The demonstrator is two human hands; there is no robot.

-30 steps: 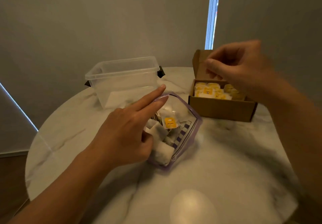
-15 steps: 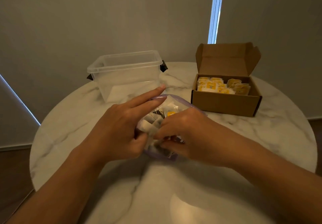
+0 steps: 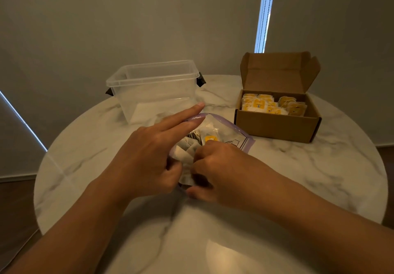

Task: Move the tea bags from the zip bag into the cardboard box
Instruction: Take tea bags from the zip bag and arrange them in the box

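A clear zip bag with a purple seal lies at the middle of the table, with white tea bags and a yellow tag showing inside it. My left hand holds the bag's mouth, thumb pinching its edge and two fingers stretched along its top. My right hand reaches into the mouth with its fingers curled on a tea bag there. The open cardboard box stands at the back right, its lid up, and holds several yellow-tagged tea bags.
An empty clear plastic tub with black clips stands at the back left, just behind the bag. Everything rests on a round white marble table that stands close to a wall with blinds.
My right hand came back from the cardboard box and went into the zip bag's mouth, where its fingers have curled in. My left hand has stayed on the bag.
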